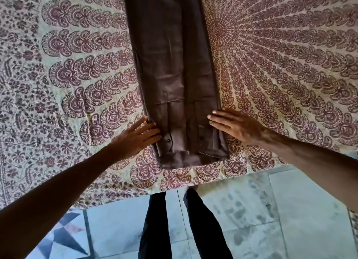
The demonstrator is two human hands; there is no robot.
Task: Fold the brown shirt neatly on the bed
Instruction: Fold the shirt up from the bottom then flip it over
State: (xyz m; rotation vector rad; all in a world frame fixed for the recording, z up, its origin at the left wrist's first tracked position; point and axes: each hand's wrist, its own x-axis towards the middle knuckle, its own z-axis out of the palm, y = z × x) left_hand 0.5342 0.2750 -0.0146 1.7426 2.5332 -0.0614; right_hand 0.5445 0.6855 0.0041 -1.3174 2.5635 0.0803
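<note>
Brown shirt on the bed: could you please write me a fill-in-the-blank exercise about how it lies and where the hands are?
The brown shirt lies on the patterned bed as a long, ____ strip.
The left hand touches its ____ edge; the right hand touches the opposite one.
A small dark ____ shows on the cloth beside the left hand.
Missing words: narrow; left; button.

Open bedspread (275, 68) either side of shirt (170, 64), far end seemingly beyond frame

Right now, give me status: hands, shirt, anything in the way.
Status: left hand touches left edge of brown shirt, right hand rests flat on right edge. Shirt a long narrow strip on bed. Nothing blocking.
</note>
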